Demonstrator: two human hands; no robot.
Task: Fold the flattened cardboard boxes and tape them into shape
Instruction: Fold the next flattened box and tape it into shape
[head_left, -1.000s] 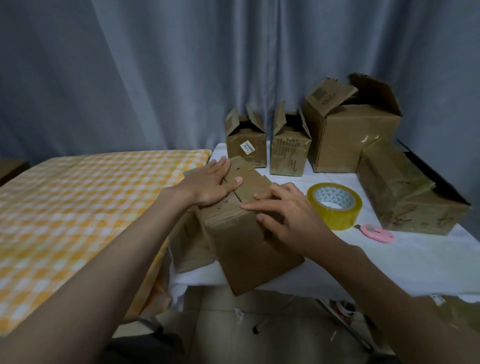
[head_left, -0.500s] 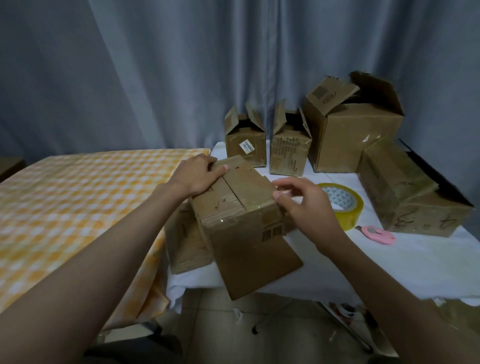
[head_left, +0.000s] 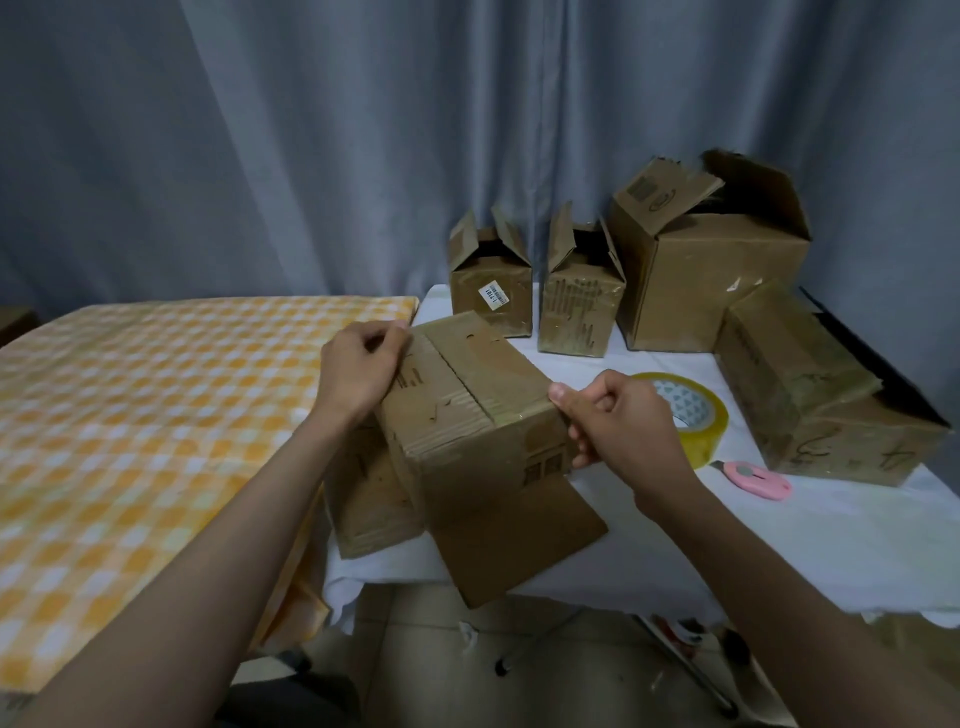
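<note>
We have the box (head_left: 467, 415) between our 2 hands at the near left corner of the white table (head_left: 831, 530), its closed flaps facing up and toward us. The seam between those 2 flaps, glossy with what looks like tape, runs from about 11 o'clock at the far end to 5 o'clock at the near end, and that line is what the next move turns on.

Our left hand (head_left: 358, 369) sits at 10 o'clock from the box's middle, fingers curled over the far left edge and gripping it. Our right hand (head_left: 618, 421) is at 3 o'clock, fingers curled round the near right corner, thumb pressed on the top edge close to the seam's end. So the right hand is the nearer one to the seam, and we judge it the better placed to press the seam or to reach for the tape.

The tape (head_left: 691, 415) lies just behind the right hand at 2 o'clock, partly hidden by it. The cutter (head_left: 758, 479) lies near it at 4 o'clock. A loose flap hangs off the table edge at 6 o'clock. 4 other boxes (head_left: 701, 280) stand well apart at 1 o'clock.
</note>
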